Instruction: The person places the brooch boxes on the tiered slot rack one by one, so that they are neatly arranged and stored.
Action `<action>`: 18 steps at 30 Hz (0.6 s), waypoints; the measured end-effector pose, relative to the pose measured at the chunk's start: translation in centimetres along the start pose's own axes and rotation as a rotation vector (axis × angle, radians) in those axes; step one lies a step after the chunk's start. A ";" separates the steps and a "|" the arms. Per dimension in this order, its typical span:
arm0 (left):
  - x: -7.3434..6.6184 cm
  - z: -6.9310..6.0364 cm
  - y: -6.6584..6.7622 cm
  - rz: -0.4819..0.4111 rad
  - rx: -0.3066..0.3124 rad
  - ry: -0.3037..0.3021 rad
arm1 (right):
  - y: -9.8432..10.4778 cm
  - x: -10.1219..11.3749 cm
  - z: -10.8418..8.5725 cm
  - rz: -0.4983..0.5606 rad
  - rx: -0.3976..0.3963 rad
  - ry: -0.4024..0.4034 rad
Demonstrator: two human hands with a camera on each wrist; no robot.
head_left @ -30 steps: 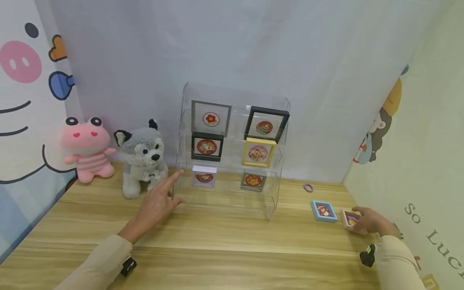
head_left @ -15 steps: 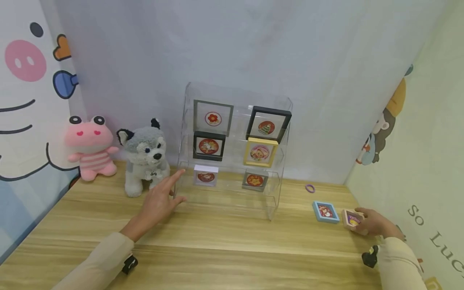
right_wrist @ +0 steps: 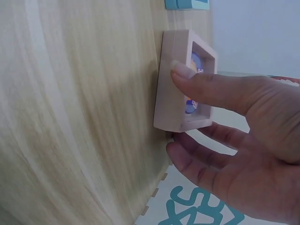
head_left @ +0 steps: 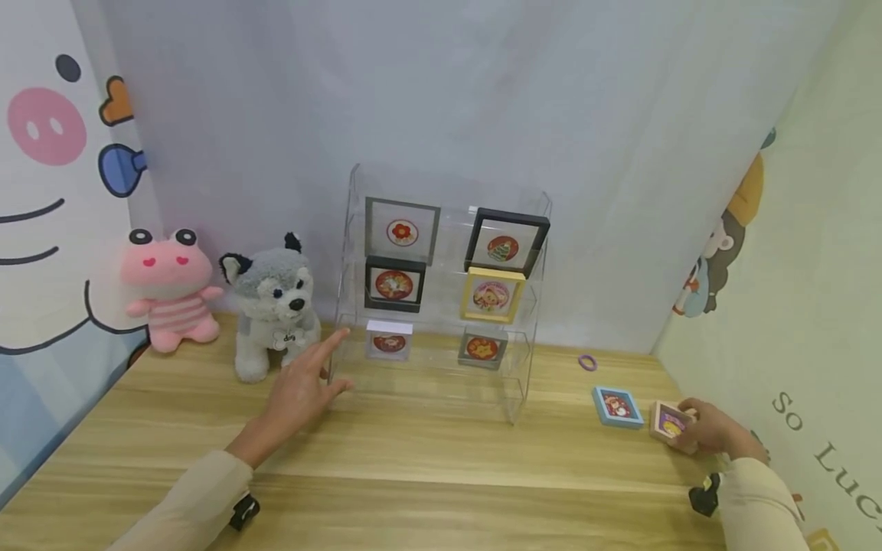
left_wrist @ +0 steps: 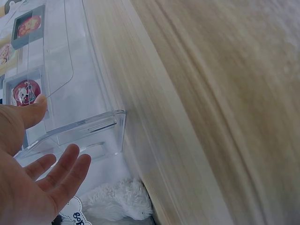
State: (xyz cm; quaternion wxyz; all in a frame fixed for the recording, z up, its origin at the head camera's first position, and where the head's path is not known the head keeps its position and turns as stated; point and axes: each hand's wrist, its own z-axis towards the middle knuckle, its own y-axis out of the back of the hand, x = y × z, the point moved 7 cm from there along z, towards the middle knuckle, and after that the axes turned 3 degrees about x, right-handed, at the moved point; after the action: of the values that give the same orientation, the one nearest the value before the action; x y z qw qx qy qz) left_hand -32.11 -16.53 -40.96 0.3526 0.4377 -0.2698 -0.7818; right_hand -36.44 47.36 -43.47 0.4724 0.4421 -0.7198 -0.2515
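Note:
My left hand (head_left: 296,394) reaches around the left side of a clear acrylic display rack (head_left: 434,356). Its fingers are spread, with the thumb apart from them, and they hold nothing. On the right, my right hand (head_left: 720,432) holds a small pale pink picture frame (head_left: 658,427) at the table's far right. The right wrist view shows the thumb on the frame's (right_wrist: 169,103) near side and the other fingers behind its lower end. A light blue frame (head_left: 617,407) lies flat just left of it. Whether the pink frame is fully off the table, I cannot tell.
Several small frames stand on the rack's tiers, including a yellow one (head_left: 492,295) and a large black one (head_left: 507,241). Left of the rack are a husky plush (head_left: 272,306) and a pink frog plush (head_left: 168,283). A purple ring (head_left: 587,363) lies behind the blue frame.
The right fingers have drawn in around the pink frame, which now looks slightly tilted. The left hand stays at the rack's side. The head view shifts slightly.

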 end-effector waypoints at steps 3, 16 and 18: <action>0.0 -0.1 -0.1 -0.001 -0.007 -0.005 | 0.0 -0.2 -0.1 0.013 -0.021 -0.004; 0.0 -0.1 -0.2 0.002 -0.016 -0.008 | 0.6 -0.3 -0.8 -0.156 -0.214 0.096; 0.0 -0.1 -0.2 0.005 -0.016 -0.007 | 0.7 -0.4 -0.9 -0.124 -0.227 0.094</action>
State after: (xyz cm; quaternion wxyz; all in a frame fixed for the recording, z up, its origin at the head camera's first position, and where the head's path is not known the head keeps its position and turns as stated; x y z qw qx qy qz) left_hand -32.11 -16.39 -41.16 0.3571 0.4316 -0.2660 -0.7845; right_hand -35.87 48.06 -42.75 0.5360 0.4408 -0.6353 -0.3388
